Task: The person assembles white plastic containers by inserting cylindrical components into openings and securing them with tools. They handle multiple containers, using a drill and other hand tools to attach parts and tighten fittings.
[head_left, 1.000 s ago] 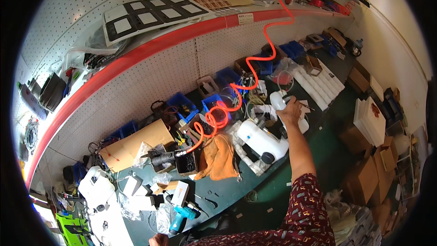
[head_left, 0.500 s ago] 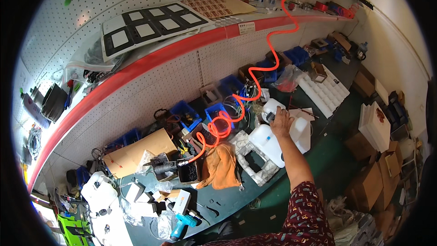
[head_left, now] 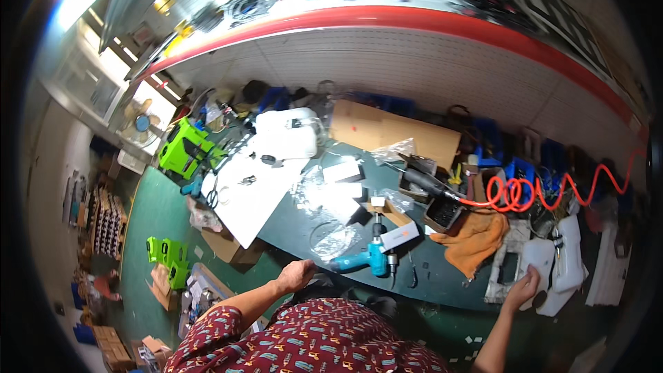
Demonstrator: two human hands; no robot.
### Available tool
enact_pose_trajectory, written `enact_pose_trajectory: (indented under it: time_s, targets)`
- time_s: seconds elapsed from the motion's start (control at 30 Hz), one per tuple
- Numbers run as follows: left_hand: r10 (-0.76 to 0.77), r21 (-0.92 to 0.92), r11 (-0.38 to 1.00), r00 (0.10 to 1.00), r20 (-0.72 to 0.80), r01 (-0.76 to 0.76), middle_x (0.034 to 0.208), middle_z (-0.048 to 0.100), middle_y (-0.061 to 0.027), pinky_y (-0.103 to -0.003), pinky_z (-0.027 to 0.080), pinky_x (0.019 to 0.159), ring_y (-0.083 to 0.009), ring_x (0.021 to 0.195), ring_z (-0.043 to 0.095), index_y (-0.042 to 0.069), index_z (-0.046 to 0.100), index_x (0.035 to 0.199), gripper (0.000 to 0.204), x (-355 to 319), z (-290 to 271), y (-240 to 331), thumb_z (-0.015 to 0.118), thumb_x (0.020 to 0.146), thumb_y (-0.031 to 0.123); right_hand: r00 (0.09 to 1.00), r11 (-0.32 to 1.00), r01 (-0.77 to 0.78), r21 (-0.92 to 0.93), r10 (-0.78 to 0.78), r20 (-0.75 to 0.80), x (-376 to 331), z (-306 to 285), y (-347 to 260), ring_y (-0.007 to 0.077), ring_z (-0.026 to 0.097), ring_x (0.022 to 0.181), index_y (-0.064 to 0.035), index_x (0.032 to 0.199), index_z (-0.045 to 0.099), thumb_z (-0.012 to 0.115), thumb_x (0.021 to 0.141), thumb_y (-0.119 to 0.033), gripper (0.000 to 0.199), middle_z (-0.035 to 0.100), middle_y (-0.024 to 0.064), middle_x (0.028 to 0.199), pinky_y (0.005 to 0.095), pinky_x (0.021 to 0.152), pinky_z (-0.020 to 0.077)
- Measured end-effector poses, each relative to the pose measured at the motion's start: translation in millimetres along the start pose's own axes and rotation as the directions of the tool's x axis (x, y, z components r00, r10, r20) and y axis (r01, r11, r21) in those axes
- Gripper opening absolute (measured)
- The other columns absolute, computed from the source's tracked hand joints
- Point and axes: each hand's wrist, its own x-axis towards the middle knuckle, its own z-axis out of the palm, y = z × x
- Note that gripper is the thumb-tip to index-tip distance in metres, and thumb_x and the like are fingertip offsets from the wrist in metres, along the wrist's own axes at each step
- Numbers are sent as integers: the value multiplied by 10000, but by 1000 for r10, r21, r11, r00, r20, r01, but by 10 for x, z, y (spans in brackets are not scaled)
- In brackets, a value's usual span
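Note:
My right hand (head_left: 523, 291) is at the near edge of a white plastic tank (head_left: 538, 257), its fingers closed on that edge. A dark round cap (head_left: 540, 298) shows beside these fingers. Just right of it stands another white plastic tank (head_left: 568, 255). Under the near tank lies a grey-white frame (head_left: 496, 283) with a square opening. My left hand (head_left: 297, 275) is curled into a fist by the bench's front edge; whatever may be inside it is hidden. Nearest to that hand on the bench lies a teal power drill (head_left: 371, 259).
An orange cloth (head_left: 473, 238), a dark air tool (head_left: 426, 181) on a red coiled hose (head_left: 528, 193) and cardboard (head_left: 394, 131) lie on the green bench. A white tank (head_left: 286, 135) and green plastic housing (head_left: 185, 148) stand left. A red-edged shelf (head_left: 387, 17) runs above.
The view has swung left, bringing the bench's left end and my left hand into sight. My right hand has moved from a tank's black cap to the tank's near edge.

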Motion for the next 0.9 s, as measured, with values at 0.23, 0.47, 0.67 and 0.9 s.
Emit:
enact_pose_trajectory:
  time_s: [0.23,0.47,0.67,0.9]
  targets:
    - [-88,43,994,982,-165,96,1060,710,-221,-517,552,926,-425,1052,679,46,676,1134,269,-137,-17,-1129,678,926,217,940,945,-268,186,214,267,-1849,599,-1167,204,646,808,24,1009,701,493,935,35,221,704,101,894,331,764,533]
    - [-184,-433,902,913,-364,10,1109,736,-230,-400,571,917,-312,1013,725,-39,657,1253,540,1238,-583,-2257,824,903,336,744,869,-480,123,329,582,-3178,1191,-2265,130,650,648,17,968,733,513,928,49,226,713,82,786,271,572,512]
    - [-504,-899,438,830,-240,5,1036,654,-50,-322,553,634,-157,782,595,-13,601,1318,727,2979,-1788,-2240,859,864,493,656,873,-487,-12,375,655,-3632,1177,-3583,147,702,700,31,985,736,534,965,20,204,746,92,840,277,610,560]
    - [-225,-968,187,967,122,166,850,625,-18,-302,595,594,-124,701,593,50,662,966,430,3304,-2270,-2448,880,842,399,672,878,-476,-52,401,622,-3786,1065,-4499,135,697,734,54,1006,731,564,976,-2,179,765,104,909,265,627,546]
